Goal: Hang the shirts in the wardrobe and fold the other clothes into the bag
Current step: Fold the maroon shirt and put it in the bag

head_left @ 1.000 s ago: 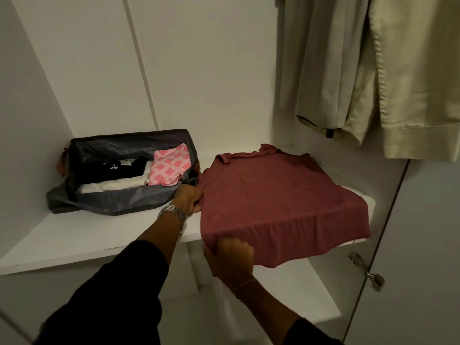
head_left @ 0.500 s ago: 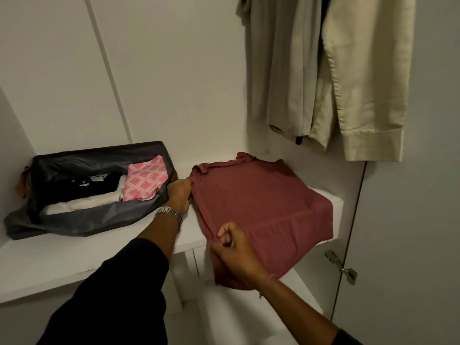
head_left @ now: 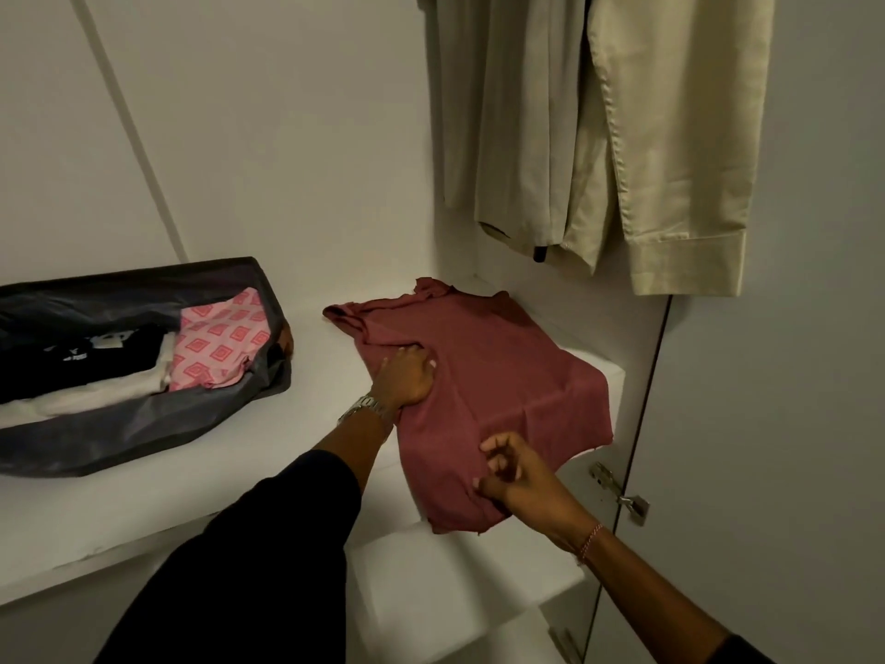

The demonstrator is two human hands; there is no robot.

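1. Head view, far left: a dark grey bag (head_left: 143,424) lies open on the white shelf (head_left: 143,500), its near wall slumped.
2. Inside the bag, folded clothes sit side by side: a black garment (head_left: 81,359) with white print at the left, a white garment (head_left: 96,395) showing under and beside it, and a pink diamond-patterned garment (head_left: 220,342) at the right end.
3. To the right of the bag, well apart from it, a dusty-red top (head_left: 503,376) lies on the same shelf. It is partly folded, with its neckline at the far end and a crease running across its near half. Its near edge hangs over the front of the shelf.
4. The left hand (head_left: 407,376), with a metal watch (head_left: 366,408) at the wrist and a black sleeve (head_left: 249,558) behind, lies on the top's left edge, fingers spread and pressing the cloth down.
5. The right hand (head_left: 515,472), with a thin pink bracelet (head_left: 590,541) at the wrist, pinches the top's near overhanging edge between thumb and fingers.
6. Upper right: pale beige shirts (head_left: 646,136) hang in the wardrobe above the shelf's right end.
7. Near right: a metal hinge (head_left: 620,491) on the wardrobe door.
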